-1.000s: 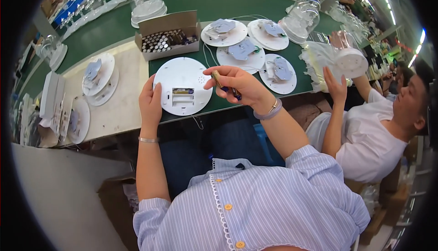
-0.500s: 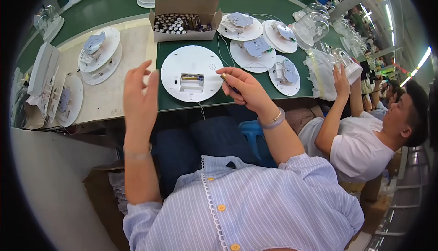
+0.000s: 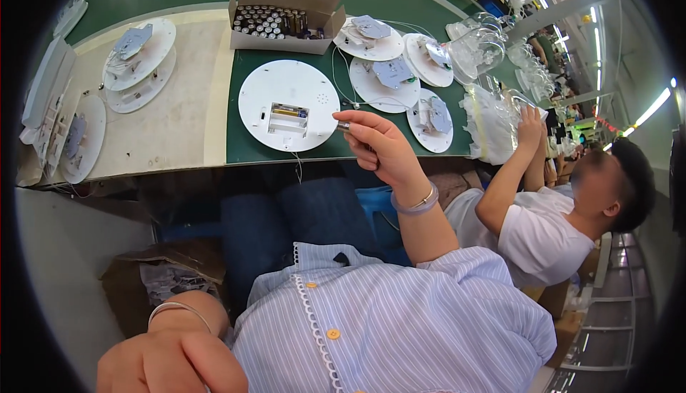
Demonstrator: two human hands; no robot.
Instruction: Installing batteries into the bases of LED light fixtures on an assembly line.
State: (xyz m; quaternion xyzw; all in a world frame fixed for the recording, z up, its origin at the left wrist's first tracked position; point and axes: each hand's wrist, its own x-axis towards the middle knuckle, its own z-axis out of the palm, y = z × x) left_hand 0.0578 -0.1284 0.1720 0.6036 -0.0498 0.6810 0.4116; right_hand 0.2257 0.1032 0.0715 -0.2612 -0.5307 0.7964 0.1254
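White disc (image 3: pixel 289 87) open, one battery (image 3: pixel 291 111) seated

Found lower left: left hand (image 3: pixel 171 356), fingertips cropped, grip impossible to tell. Noted centrally: disc flat on green desk (image 3: pixel 182 3), compartment (image 3: pixel 289 123) part-filled. Noted just right: right hand (image 3: pixel 384 146), with fingers clamped on a second battery (image 3: pixel 344 127). Judged mid-loading; calls next for aligning that battery with a bare slot. Recorded across the desk: pale board (image 3: pixel 187 100), battery carton (image 3: pixel 282 43), discs bearing grey units (image 3: pixel 391 75). Recorded far right: co-worker in white (image 3: pixel 539 243), strip lights (image 3: pixel 648 113).

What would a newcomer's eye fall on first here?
The round white disc, left of centre, with an open slot. At its right edge, a battery pokes from the right hand's grip. Behind stands an open box of batteries; the left hand looms at lower left.
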